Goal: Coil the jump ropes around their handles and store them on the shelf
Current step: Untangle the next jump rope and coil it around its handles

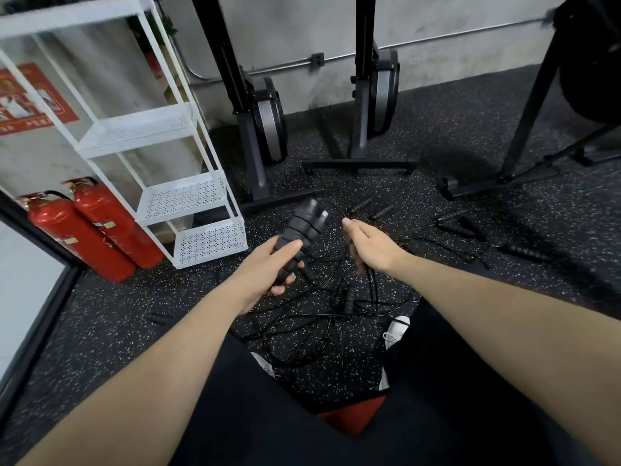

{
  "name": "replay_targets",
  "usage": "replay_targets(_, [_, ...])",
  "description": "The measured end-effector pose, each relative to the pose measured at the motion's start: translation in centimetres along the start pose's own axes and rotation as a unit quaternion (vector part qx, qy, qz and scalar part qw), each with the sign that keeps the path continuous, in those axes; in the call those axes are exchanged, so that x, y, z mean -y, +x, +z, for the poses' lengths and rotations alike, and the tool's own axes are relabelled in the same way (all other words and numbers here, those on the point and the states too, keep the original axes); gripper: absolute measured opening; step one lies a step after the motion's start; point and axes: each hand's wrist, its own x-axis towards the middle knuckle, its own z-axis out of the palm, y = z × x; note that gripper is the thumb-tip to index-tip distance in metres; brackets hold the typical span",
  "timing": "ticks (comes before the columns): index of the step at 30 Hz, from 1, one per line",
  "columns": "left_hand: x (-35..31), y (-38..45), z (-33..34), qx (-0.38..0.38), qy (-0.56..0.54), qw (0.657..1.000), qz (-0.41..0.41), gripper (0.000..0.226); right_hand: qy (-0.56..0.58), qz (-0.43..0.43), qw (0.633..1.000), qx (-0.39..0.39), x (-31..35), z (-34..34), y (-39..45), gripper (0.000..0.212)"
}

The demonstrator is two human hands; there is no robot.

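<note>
My left hand (274, 269) grips a pair of black ribbed jump rope handles (305, 225) held side by side, pointing up and away from me. My right hand (364, 245) pinches a thin black rope (339, 213) close to the handles, and the cord hangs down from that hand. A tangle of black ropes (316, 317) with more handles lies on the floor between my knees. Further loose handles (450, 225) lie on the floor to the right. The white metal shelf (188, 196) stands at the left, its perforated tiers bare.
Two red fire extinguishers (94, 230) lean by the shelf's foot. Black rowing machine frames (265, 129) stand against the back wall, and another stand (524, 136) is at the right. The floor is speckled black rubber. My white shoes (396, 329) show near the ropes.
</note>
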Motion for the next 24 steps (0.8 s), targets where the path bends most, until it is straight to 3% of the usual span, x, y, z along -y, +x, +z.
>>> replay_targets(4, [0.1,0.6,0.9,-0.082,-0.135,0.987,-0.007,0.025,0.068,0.004,0.996,-0.059,-0.9,0.7,0.2,0.038])
replay_targets(7, [0.5,1.2,2.1,-0.128,-0.161,0.978,-0.030,0.028,0.117,0.003,0.989,-0.096,-0.9,1.8,0.0,0.016])
replay_targets(9, [0.9,1.7,2.9,-0.159,-0.193,0.967,-0.045,0.030,0.148,-0.007,0.984,-0.096,-0.8,2.4,-0.2,0.013])
replay_targets(12, [1.6,2.2,3.7,-0.180,-0.259,0.947,-0.061,0.034,0.180,-0.010,0.984,-0.009,-0.8,3.0,-0.9,0.024])
replay_targets(18, [3.9,2.4,4.6,-0.162,-0.263,0.948,-0.076,0.051,0.231,0.013,0.963,0.136,-0.9,4.6,-2.4,0.035])
replay_targets(24, [5.3,2.6,4.5,-0.177,-0.271,0.938,-0.125,0.020,0.145,-0.003,0.972,0.183,-0.8,5.5,-2.9,0.041])
